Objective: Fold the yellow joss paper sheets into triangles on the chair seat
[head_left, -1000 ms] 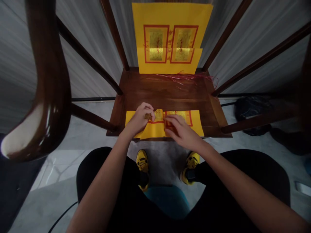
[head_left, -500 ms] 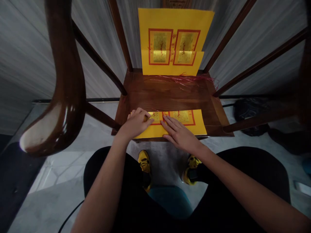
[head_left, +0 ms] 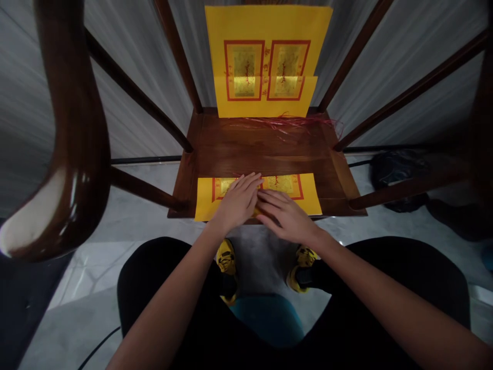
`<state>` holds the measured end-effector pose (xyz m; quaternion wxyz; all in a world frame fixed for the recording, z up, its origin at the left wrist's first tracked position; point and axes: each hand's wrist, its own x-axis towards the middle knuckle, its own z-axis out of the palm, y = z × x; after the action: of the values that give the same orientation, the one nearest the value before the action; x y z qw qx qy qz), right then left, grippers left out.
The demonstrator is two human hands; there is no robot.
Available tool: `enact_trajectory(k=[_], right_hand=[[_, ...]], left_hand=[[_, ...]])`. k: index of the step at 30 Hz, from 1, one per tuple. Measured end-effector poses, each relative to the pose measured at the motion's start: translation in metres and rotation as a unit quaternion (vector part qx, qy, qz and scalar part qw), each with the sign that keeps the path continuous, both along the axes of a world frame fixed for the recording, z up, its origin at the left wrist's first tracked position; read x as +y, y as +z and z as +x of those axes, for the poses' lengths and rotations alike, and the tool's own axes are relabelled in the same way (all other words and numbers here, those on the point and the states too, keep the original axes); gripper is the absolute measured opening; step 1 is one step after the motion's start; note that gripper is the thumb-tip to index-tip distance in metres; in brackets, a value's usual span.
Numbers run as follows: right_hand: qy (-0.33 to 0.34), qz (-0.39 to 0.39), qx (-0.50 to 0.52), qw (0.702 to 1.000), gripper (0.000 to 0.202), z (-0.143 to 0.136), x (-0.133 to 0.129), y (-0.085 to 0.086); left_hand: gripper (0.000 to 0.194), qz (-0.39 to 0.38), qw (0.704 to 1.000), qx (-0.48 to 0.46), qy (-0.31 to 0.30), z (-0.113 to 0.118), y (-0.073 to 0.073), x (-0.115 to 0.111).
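A folded sheet of yellow joss paper (head_left: 310,198), printed with red frames and gold patches, lies along the front edge of the wooden chair seat (head_left: 246,154). My left hand (head_left: 239,200) rests flat on its middle, fingers stretched out toward the right. Beside it my right hand (head_left: 283,213) also lies on the paper with its fingers extended, the fingertips close to those of the left. Both hands hide part of the print. At the back of the seat a larger yellow stack of joss paper (head_left: 265,61) leans upright.
Thin red strings (head_left: 287,123) lie in front of the upright paper. A curved wooden armrest (head_left: 77,154) juts out at the left, with slanting chair posts (head_left: 177,56) on both sides. A dark bag (head_left: 398,174) sits on the floor at right, and a teal stool (head_left: 267,318) is below me.
My left hand has slid right along the paper from its left part to the middle, and its curled fingers have flattened. My right hand has stayed almost in place.
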<state>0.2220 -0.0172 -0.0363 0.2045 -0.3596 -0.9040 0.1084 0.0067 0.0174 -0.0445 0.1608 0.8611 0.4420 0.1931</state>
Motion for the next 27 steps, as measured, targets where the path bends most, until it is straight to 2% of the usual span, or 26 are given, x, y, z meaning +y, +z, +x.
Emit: enact_trajectory(k=[2, 6, 9, 13, 17, 22, 27], right_hand=[[-0.023, -0.007, 0.016, 1.000, 0.038, 0.021, 0.011, 0.010], [-0.184, -0.004, -0.022, 0.983, 0.049, 0.067, 0.034, 0.017], [-0.212, -0.003, -0.033, 0.977, 0.051, 0.088, 0.042, 0.014], [-0.208, 0.020, -0.014, 0.978, 0.042, 0.091, 0.041, 0.012], [-0.190, 0.024, 0.049, 0.980, 0.030, 0.085, 0.037, 0.020], [-0.138, -0.095, 0.180, 0.969, 0.017, 0.078, 0.025, 0.037], [-0.052, -0.190, 0.187, 0.962, 0.022, 0.080, 0.018, 0.047]], left_hand=[[0.048, 0.000, 1.000, -0.016, -0.006, -0.003, -0.002, 0.001], [0.050, 0.010, 1.000, -0.010, -0.016, -0.002, -0.001, 0.001], [0.049, 0.014, 1.000, 0.019, 0.008, 0.006, 0.003, 0.000], [0.055, 0.025, 0.997, 0.060, 0.046, 0.019, 0.007, 0.000], [0.055, 0.036, 0.996, 0.068, 0.045, 0.029, 0.009, 0.005], [0.046, 0.043, 0.999, 0.020, -0.002, 0.039, 0.012, 0.014], [0.049, 0.039, 0.995, -0.012, -0.086, 0.045, 0.009, 0.018]])
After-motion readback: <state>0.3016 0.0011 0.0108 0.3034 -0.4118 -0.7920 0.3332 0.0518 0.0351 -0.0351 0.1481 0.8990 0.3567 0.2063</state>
